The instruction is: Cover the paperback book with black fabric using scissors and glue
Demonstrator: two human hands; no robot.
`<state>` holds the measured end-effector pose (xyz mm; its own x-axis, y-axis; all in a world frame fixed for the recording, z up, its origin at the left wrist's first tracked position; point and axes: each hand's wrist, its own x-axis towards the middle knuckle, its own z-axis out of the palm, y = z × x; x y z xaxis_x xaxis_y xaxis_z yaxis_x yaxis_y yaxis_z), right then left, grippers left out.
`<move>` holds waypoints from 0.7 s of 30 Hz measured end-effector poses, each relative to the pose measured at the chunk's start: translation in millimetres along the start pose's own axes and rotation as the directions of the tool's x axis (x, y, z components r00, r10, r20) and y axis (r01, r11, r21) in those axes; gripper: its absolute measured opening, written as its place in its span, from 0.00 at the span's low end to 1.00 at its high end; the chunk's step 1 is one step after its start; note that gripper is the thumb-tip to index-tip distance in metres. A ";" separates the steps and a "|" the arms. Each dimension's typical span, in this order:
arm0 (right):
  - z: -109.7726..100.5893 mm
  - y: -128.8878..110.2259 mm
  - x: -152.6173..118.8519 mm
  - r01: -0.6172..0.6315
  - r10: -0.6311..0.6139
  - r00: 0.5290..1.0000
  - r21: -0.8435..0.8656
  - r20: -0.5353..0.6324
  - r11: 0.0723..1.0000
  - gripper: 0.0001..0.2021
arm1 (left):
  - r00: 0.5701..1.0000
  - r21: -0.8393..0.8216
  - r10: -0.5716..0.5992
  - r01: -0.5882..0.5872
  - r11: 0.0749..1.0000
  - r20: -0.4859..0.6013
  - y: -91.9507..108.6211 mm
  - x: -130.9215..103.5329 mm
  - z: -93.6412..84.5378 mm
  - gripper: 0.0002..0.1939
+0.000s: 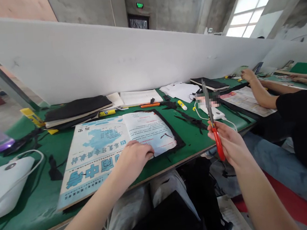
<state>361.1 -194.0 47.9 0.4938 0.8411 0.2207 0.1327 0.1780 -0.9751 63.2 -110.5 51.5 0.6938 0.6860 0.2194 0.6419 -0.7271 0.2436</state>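
An open book point(98, 134) with a blue-and-white printed cover lies on the green tabletop, its inner page point(150, 128) turned up at the right. Black material shows along that page's right and lower edges. My left hand point(133, 159) rests on the book near its lower edge, fingers curled and pressed against the page; part of the grip is hidden. Raised beyond the table's front edge, my right hand point(231, 145) is closed around red-handled scissors point(218, 143). Their blades point up, apart from the book.
Black scraps point(190, 120), a glue stick point(182, 105) and an orange cutter point(149, 105) lie behind the book. Black-covered books point(78, 109) stand stacked at left, near a white power bank point(10, 184). A white partition point(110, 63) runs behind. Another person's arm point(262, 90) reaches in at right.
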 end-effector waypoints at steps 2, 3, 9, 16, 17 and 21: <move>-2.5 3.3 0.6 0.025 -0.025 1.000 -0.050 0.007 0.998 0.29 | 0.999 -0.036 -0.013 0.014 0.999 0.040 -4.1 6.2 -3.5 0.11; -3.5 5.0 0.7 0.042 -0.040 0.999 -0.075 0.019 0.996 0.30 | 0.998 -0.060 -0.022 0.026 0.998 0.058 -6.4 8.5 -5.0 0.11; -15.8 10.3 -0.5 0.161 -0.132 0.984 -0.289 0.119 0.944 0.29 | 0.978 -0.205 -0.034 0.076 0.976 0.204 -13.1 15.2 -18.0 0.10; -32.7 -5.1 -9.5 0.352 -0.135 0.933 -0.778 0.332 0.520 0.35 | 0.970 -0.278 -0.011 0.081 0.957 0.244 -9.2 17.4 -34.1 0.11; -32.7 -7.6 -11.0 0.394 -0.146 0.918 -0.801 0.369 0.450 0.34 | 0.971 -0.277 0.002 0.067 0.959 0.239 -9.5 17.3 -35.0 0.11; -29.8 -13.0 -14.5 0.535 -0.142 0.845 -0.808 0.516 0.247 0.31 | 0.972 -0.266 0.032 0.033 0.963 0.234 -11.3 15.7 -37.6 0.11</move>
<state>377.9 -223.7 58.1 -0.0450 0.9487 0.3131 0.9913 0.0812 -0.1035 54.5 -90.4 87.7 0.7708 0.6371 0.0002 0.5543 -0.6707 0.4929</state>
